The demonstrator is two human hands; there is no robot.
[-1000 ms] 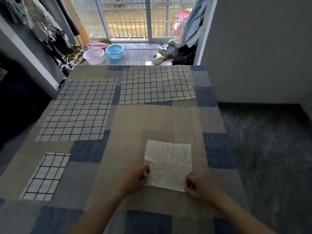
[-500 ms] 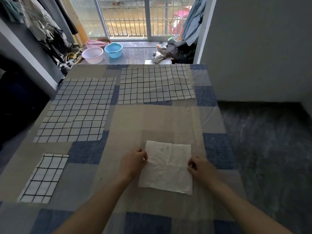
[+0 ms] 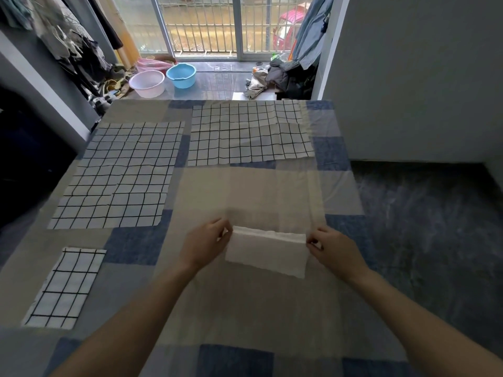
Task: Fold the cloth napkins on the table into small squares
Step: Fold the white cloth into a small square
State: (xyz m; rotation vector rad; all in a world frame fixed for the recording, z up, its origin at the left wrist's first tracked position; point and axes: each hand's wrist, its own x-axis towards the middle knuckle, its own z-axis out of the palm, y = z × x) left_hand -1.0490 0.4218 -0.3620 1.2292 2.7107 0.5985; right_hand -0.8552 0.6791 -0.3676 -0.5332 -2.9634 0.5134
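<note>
Fingers (image 3: 223, 232) pinch white napkin (image 3: 268, 250) ends, both sides.

floor: dark mottled grey (image 3: 435, 227) at 3 o'clock | wall: plain grey (image 3: 422, 77) at 1 o'clock | barred glass door (image 3: 206, 23) at 12, daylight | basins: pink (image 3: 147, 83), blue (image 3: 181, 75) at 11

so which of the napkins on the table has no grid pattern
The plain white napkin, folded into a strip and pinched at its far corners by the left hand and right hand. The other three all carry black grid lines.
</note>
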